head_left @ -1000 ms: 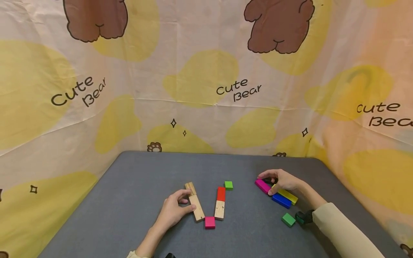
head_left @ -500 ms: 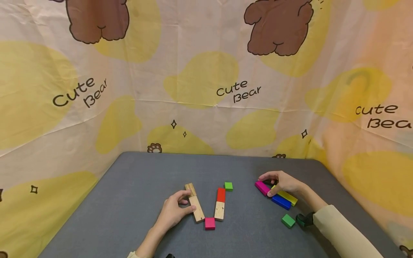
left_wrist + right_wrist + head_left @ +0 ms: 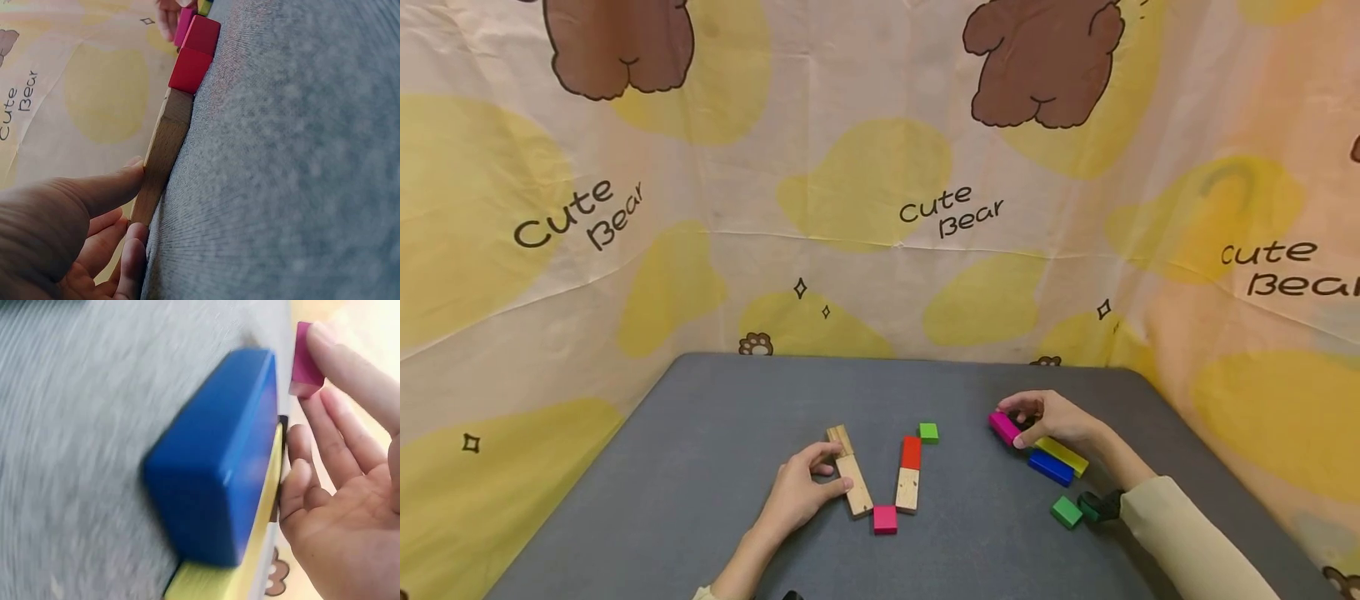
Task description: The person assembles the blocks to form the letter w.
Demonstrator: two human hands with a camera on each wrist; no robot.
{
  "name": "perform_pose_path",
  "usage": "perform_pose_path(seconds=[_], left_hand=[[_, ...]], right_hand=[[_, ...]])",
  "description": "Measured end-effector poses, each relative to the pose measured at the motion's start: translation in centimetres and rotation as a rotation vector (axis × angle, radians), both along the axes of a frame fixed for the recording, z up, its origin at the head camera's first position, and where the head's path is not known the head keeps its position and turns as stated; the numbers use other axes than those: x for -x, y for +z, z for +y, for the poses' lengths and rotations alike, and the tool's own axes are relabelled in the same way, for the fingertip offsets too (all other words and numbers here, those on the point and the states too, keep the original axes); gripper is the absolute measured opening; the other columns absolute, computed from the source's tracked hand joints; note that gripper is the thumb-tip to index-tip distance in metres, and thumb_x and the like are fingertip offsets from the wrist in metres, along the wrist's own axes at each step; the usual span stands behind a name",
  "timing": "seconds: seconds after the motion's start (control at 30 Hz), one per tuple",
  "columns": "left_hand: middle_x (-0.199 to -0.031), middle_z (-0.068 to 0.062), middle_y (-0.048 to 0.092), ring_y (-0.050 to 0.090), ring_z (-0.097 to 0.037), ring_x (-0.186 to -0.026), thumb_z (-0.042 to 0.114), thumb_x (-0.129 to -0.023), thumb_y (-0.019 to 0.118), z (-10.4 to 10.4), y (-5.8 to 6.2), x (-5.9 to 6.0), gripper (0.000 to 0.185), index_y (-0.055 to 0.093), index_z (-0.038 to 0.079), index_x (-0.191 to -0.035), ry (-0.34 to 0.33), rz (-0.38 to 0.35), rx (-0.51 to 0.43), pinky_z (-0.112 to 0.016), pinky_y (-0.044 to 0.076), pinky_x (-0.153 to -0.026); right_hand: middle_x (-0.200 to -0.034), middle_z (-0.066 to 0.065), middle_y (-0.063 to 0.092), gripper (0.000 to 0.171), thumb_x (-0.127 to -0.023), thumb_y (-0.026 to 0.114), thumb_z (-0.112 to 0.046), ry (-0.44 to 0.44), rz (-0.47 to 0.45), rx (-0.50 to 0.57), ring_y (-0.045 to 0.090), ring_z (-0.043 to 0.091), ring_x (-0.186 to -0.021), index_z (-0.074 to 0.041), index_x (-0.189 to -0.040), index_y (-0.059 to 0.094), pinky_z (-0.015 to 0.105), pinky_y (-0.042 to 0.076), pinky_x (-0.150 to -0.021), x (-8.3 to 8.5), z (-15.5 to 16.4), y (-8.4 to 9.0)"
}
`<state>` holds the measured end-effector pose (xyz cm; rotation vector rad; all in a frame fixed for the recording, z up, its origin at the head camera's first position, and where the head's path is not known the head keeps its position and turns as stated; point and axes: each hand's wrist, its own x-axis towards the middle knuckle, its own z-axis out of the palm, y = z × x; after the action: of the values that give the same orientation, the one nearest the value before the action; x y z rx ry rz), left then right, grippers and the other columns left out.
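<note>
In the head view, my left hand (image 3: 801,490) pinches a plain wooden block (image 3: 856,492) lying on the table, thumb on its near right edge and fingers round the other side. A shorter-looking wooden block (image 3: 838,435) continues from its far end. My right hand (image 3: 1063,419) holds a magenta block (image 3: 1004,427) between thumb and fingertips, and the right wrist view shows it raised off the table. Close below that hand lie a blue block (image 3: 1051,467) and a yellow block (image 3: 1064,457). A pink block (image 3: 885,520) sits at the wooden block's near corner.
A second wooden block (image 3: 907,490) and a red block (image 3: 912,452) form a row right of the left hand. A light green cube (image 3: 928,432) stands at its far end. A darker green block (image 3: 1066,512) lies near the right wrist. Patterned cloth (image 3: 865,192) surrounds the table (image 3: 715,467).
My right hand has lifted the magenta block slightly and shifted it away from the yellow and blue blocks. My left hand keeps its hold on the wooden block.
</note>
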<state>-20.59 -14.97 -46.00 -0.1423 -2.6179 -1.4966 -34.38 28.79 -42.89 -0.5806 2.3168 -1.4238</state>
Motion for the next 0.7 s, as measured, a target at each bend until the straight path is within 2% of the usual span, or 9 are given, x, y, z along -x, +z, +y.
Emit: perform_pose_path(seconds=[0.27, 0.5, 0.7], left_hand=[[-0.122, -0.005, 0.066, 0.063, -0.017, -0.095, 0.019, -0.076, 0.087, -0.1, 0.0, 0.0, 0.051, 0.067, 0.013, -0.123, -0.011, 0.014, -0.009, -0.045, 0.049, -0.083], [-0.122, -0.005, 0.066, 0.063, -0.016, -0.095, 0.020, -0.076, 0.087, 0.0, 0.1, 0.0, 0.052, 0.067, 0.013, -0.123, -0.008, 0.016, -0.003, -0.045, 0.049, -0.083], [-0.122, -0.006, 0.066, 0.063, -0.016, -0.095, 0.019, -0.076, 0.087, 0.0, 0.0, -0.1, 0.052, 0.067, 0.013, -0.124, -0.005, 0.013, -0.004, -0.045, 0.049, -0.083]], right_hand=[[-0.121, 0.013, 0.063, 0.064, -0.073, 0.089, -0.013, 0.041, 0.194, -0.078, 0.056, 0.034, -0.109, -0.002, -0.130, 0.060, 0.041, 0.048, -0.090, -1.9, -1.5, 1.3], [-0.123, 0.015, 0.061, 0.070, -0.073, 0.089, -0.013, -0.008, 0.145, 0.015, 0.057, 0.037, -0.106, -0.003, -0.134, 0.057, 0.034, 0.052, -0.083, -4.2, -3.4, 2.1], [-0.120, 0.012, 0.063, 0.066, -0.073, 0.089, -0.013, 0.029, 0.172, -0.048, 0.059, 0.030, -0.102, -0.002, -0.131, 0.059, 0.032, 0.052, -0.081, -4.6, -5.3, 1.2]])
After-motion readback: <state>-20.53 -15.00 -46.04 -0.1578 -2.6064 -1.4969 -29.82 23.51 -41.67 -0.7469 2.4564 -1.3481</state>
